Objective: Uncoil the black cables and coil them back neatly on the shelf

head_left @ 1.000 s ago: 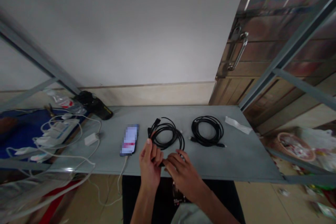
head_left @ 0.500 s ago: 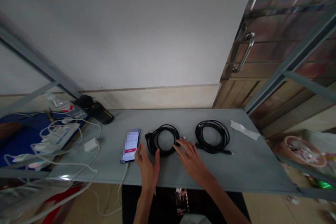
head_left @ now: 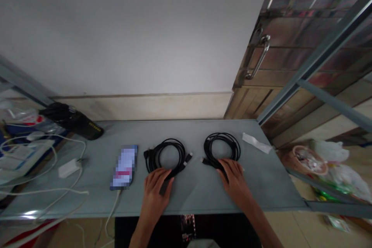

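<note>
Two coiled black cables lie side by side on the grey tabletop [head_left: 192,197]. At the near edge of the left coiled cable [head_left: 182,151], my left hand [head_left: 155,190] has its fingers bent over the loops, with the thumb on the near side. The plug ends of this coil point right and left. My right hand [head_left: 236,180] reaches over the near edge of the right coiled cable [head_left: 207,147], its fingers and thumb closed about the strands. Part of each coil is hidden beneath the fingers. Both coils rest flat.
A phone [head_left: 124,166] with a white cord lies left of my hands. Further left are a white adapter [head_left: 69,167], a black bottle [head_left: 78,124] and a power strip [head_left: 24,157]. A white paper strip [head_left: 256,143] lies at the right. Metal frame posts [head_left: 290,85] border the table.
The view has shifted right. My left hand has moved from beside the phone to the left coil's near edge. My right hand has gone from the left coil to the right one.
</note>
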`<control>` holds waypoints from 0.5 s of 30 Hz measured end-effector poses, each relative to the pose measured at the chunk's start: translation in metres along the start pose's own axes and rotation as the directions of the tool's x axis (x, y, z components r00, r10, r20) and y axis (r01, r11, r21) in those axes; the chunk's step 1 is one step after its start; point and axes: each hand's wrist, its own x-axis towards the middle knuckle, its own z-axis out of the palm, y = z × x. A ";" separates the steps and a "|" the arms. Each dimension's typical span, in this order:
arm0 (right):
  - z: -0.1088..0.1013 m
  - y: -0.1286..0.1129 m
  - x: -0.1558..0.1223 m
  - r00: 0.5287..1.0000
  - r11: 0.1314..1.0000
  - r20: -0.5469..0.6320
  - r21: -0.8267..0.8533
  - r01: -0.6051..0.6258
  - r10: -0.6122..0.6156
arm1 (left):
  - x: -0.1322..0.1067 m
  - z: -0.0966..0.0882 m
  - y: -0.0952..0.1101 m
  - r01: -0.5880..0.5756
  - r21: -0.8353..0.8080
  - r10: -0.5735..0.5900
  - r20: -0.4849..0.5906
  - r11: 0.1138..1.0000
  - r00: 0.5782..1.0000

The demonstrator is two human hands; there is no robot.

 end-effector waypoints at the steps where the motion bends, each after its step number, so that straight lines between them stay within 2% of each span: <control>1: 0.000 -0.001 0.001 1.000 1.000 0.001 0.007 0.000 0.000 | 0.000 0.000 -0.001 -0.002 0.003 0.002 -0.004 1.000 1.000; 9: -0.006 -0.005 0.004 1.000 0.999 -0.009 0.037 -0.015 0.016 | 0.000 0.002 -0.004 0.035 0.022 -0.035 0.014 0.999 0.999; 15: -0.012 -0.004 0.006 0.994 0.996 -0.094 0.073 -0.053 0.060 | 0.000 0.003 -0.006 0.034 0.021 -0.034 0.009 0.999 0.999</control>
